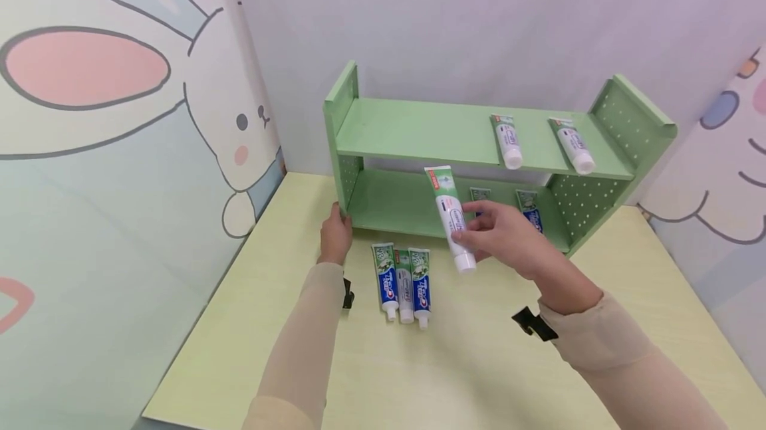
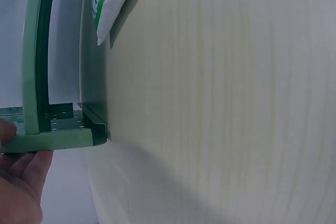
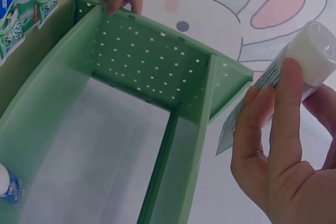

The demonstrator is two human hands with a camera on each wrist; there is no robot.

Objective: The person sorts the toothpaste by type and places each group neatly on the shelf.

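Observation:
My right hand (image 1: 505, 236) holds a white and green toothpaste tube (image 1: 450, 214) between thumb and fingers, in front of the green shelf (image 1: 413, 127). The tube's white cap (image 3: 315, 51) points up past the fingers in the right wrist view. At the shelf's left end, my left hand (image 1: 336, 236) grips the side panel (image 2: 52, 139), thumb on one face and fingers on the other. Below the shelf, a white and green tube (image 1: 404, 287) lies on the table between two blue and green tubes, one left (image 1: 385, 278) and one right (image 1: 421, 284).
Two white and green tubes, one (image 1: 507, 141) left of the other (image 1: 572, 144), lie on the upper board. On the lower board are two blue and green tubes, one (image 1: 481, 196) partly behind my right hand, the other (image 1: 529, 209) farther right. Printed walls flank the table (image 1: 251, 343).

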